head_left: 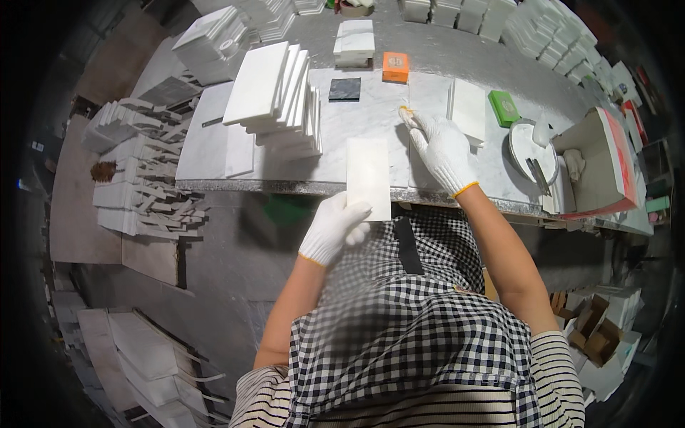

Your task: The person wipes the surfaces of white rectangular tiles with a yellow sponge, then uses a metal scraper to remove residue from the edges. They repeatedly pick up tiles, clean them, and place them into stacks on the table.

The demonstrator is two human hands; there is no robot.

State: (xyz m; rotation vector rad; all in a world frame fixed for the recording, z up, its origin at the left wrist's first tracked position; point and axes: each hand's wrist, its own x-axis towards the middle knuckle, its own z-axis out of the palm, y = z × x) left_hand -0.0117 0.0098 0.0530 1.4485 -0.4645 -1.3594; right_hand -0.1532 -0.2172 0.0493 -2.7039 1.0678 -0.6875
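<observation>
Left glove [330, 228] gripped the lower left edge of a white tile [368, 178], fingers closed on it; the tile hung at the table's [207, 157] near edge, its upper part over the top, its lower end past the edge. Right glove [439, 146] was over the table, right of the tile, fingers extended toward the far edge; could not tell whether the tips pinched anything. Tall stack of white tiles [264, 85] stood nearer the table's left end. Orange box [395, 68] lay farther back; green box [504, 108] and round bowl [521, 146] sat toward the right end, beside an open carton [606, 167] at the near right corner.
</observation>
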